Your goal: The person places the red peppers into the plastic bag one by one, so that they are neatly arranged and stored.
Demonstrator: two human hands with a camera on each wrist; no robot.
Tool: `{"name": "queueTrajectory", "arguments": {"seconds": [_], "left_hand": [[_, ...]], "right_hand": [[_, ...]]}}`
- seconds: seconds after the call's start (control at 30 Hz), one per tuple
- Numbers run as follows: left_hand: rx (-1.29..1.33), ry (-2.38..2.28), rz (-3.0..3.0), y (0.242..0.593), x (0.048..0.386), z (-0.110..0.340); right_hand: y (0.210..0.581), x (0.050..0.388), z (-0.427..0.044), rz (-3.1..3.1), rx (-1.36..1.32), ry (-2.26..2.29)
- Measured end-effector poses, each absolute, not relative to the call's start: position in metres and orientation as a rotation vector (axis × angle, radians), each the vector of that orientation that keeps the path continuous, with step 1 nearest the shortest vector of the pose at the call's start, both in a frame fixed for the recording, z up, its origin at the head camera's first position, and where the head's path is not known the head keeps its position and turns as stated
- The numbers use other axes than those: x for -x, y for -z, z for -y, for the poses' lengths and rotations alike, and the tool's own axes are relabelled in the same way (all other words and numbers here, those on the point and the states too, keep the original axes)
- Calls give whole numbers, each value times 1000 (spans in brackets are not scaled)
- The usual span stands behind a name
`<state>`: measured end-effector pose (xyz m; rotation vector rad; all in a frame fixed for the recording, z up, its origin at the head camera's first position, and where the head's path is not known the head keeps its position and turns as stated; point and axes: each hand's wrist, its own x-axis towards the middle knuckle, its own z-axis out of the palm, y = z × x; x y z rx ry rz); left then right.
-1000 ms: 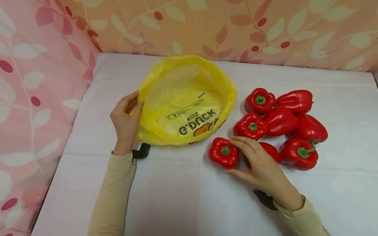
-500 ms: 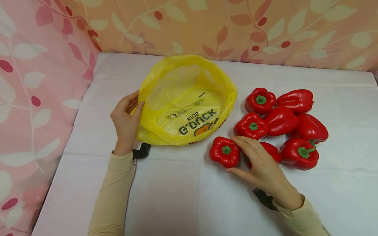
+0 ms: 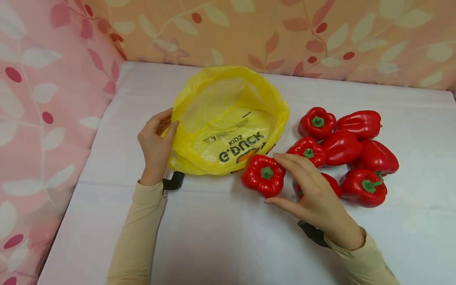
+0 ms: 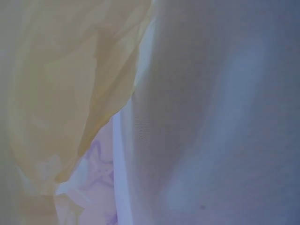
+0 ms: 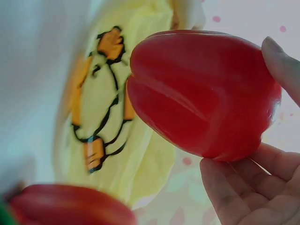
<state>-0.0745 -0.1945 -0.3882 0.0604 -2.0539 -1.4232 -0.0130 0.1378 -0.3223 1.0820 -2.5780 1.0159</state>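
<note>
In the head view a yellow plastic bag with duck print lies with its mouth wide apart. My left hand pinches its left rim between thumb and fingers; the left wrist view shows mostly the bag's pale side and no hand. My right hand holds a red bell pepper with a green stem, just outside the bag's near right rim. Seen from the right wrist, thumb and fingers grip that pepper from opposite sides, the printed bag behind it.
Several other red bell peppers lie grouped right of the bag, one partly hidden by my right hand. White cloth covers the table. Leaf-patterned fabric rises at the back and on the left.
The pepper in my right hand has moved slightly left and toward the bag, looking larger and lifted. My left hand stays on the bag's rim. The whole head view has shifted a little.
</note>
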Motion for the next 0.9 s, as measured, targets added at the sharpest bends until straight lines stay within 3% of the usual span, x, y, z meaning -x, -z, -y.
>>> {"name": "queueTrajectory", "arguments": {"seconds": [0.37,0.9], "left_hand": [[-41,1381,2079,387,75,195],[-29,1377,2096,390,73,194]], "right_hand": [[303,23,-103,2484,-1096,-1120],[308,60,-39,2418,-993,-1229]]}}
